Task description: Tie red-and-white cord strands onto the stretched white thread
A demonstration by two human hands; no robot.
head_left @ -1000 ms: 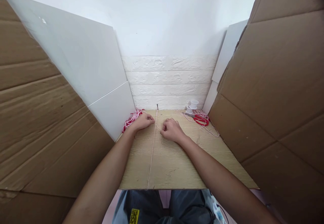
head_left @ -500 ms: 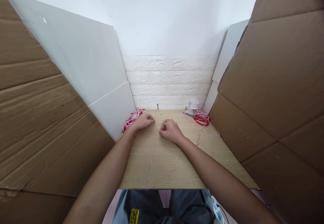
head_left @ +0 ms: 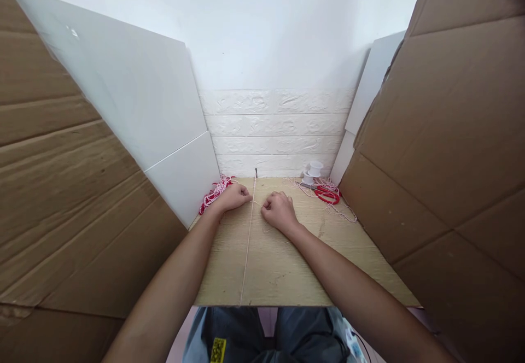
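Note:
A pale cord runs taut from a small dark nail at the back of the board down to the front edge. My left hand is just left of this cord, its fingertips pinched on a thin thread close to it. To the right of the cord, my right hand is closed with thumb and forefinger together on the same thin thread, which spans the short gap between my hands and crosses the cord. More loose thread lies under my right hand; its exact course is too fine to follow.
Red and white braided cords lie heaped at the back left. At the back right are white spools, red-handled scissors and tangled pink cord. Cardboard walls flank the wooden board.
My right hand has shifted slightly to the right, away from the cord, and the thread between my hands looks a little longer. My left hand has barely moved.

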